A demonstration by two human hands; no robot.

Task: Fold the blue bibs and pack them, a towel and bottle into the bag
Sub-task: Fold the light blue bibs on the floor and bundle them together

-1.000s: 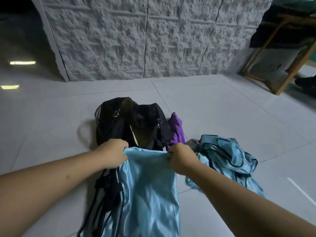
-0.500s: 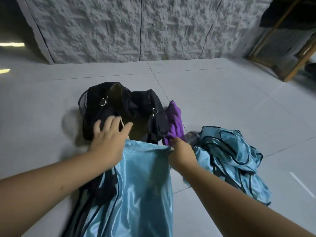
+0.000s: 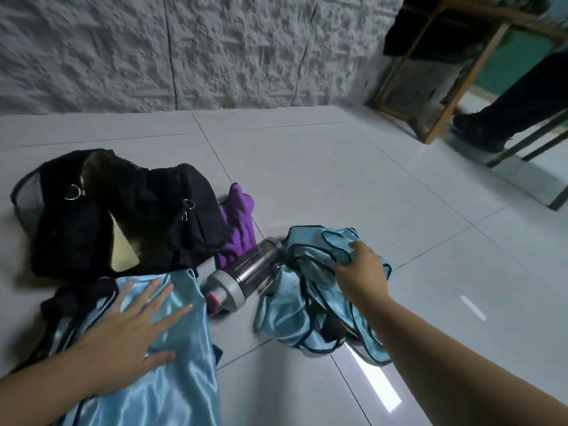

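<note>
A shiny blue bib (image 3: pixel 181 339) lies spread flat on the floor in front of me. My left hand (image 3: pixel 129 336) rests flat on it with fingers spread. To the right is a crumpled heap of more blue bibs (image 3: pixel 310 312); my right hand (image 3: pixel 361 273) is on top of the heap and its fingers curl into the cloth. A black bag (image 3: pixel 116 210) lies open behind the flat bib. A purple towel (image 3: pixel 238 229) lies against the bag's right side. A metal bottle (image 3: pixel 246 276) with a grey cap lies on its side between the bib and the heap.
A rough white wall (image 3: pixel 215 47) runs along the back. A wooden frame (image 3: pixel 442 87) stands at the back right, with a person's dark trouser leg and shoe (image 3: pixel 498 124) beside it. The floor is pale glossy tile (image 3: pixel 353 167).
Both hands let go of the flat bib's top edge. My left hand moved down and flattened on it. My right hand swung right onto the crumpled heap, uncovering the bottle.
</note>
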